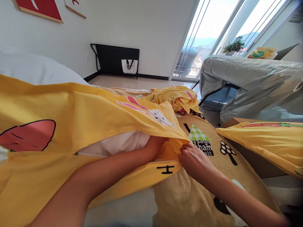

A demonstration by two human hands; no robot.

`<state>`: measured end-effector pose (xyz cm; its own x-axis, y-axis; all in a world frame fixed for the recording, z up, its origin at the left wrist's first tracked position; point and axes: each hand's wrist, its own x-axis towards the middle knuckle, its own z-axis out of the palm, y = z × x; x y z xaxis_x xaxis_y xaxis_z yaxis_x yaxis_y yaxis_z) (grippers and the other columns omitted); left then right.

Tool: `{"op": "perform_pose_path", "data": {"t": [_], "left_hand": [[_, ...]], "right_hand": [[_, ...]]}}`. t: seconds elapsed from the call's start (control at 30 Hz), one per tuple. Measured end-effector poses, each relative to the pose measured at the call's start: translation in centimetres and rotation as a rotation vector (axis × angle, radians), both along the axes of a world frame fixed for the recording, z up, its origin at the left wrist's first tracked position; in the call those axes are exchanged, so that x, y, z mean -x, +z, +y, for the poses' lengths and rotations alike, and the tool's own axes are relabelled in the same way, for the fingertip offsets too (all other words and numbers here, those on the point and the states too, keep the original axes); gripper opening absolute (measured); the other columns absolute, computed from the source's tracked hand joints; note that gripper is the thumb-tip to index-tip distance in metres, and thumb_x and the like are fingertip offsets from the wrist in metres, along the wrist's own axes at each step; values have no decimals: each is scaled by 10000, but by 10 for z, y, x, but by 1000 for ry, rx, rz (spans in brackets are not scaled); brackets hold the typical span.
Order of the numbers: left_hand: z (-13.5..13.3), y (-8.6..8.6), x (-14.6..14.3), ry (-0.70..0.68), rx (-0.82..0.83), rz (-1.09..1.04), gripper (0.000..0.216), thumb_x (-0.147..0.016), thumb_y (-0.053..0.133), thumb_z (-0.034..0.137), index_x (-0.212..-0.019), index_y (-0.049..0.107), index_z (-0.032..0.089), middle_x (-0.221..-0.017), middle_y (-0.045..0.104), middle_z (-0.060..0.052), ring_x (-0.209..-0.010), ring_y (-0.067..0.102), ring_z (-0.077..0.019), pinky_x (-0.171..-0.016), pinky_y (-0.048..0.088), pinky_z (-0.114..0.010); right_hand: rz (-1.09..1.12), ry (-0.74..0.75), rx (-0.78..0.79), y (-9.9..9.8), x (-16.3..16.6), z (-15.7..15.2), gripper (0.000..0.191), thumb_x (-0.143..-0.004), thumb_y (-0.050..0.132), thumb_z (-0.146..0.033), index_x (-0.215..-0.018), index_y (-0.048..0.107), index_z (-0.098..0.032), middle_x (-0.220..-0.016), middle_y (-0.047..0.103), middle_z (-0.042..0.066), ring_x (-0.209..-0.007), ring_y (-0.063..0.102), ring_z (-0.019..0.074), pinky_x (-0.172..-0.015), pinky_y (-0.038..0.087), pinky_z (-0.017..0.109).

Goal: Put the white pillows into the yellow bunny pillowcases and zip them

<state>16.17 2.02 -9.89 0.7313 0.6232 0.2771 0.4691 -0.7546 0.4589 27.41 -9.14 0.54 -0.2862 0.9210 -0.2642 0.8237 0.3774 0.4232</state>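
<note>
A yellow duvet cover (104,113) printed with a rabbit and a carrot lies spread in front of me, its long side opening gaping. White quilt fabric (127,142) shows inside that opening. My left hand (157,145) reaches into the gap near the right end, its fingers hidden by the cover. At the right end of the opening, my right hand (190,154) is closed, pinching the cover's edge. Beneath the cover is a brown blanket (175,189) with mushroom and lettering prints.
Bunched yellow fabric (175,96) lies at the blanket's far end. To the right, another yellow carrot-print cloth (267,138) drapes over a cardboard box (251,160). Behind it stands furniture under silvery plastic sheeting (251,75). A white bag (129,66) leans by a black panel (109,58).
</note>
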Motion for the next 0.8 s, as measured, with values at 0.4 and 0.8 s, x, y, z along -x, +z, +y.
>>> {"op": "perform_pose_path", "data": {"t": [0.4,0.8], "left_hand": [[-10,13,32,84,-312,316,503,-887,406,167,-1385,360,113,-1425,442,-129,-1280,429,-241,-1052,352,-381],[-23,12,49,-176,-389,318,345,-953,401,364,-1225,519,187,-1463,388,-123,-1326,371,-256,-974,406,-447]], "right_hand": [[61,73,221,-2,14,35,463,-597,782,-445,-967,707,-178,-882,715,108,-872,658,263,-712,424,307],[-186,-67,229,7,23,28,223,-762,554,-17,-875,733,-87,-872,715,182,-875,673,263,-676,456,320]]}}
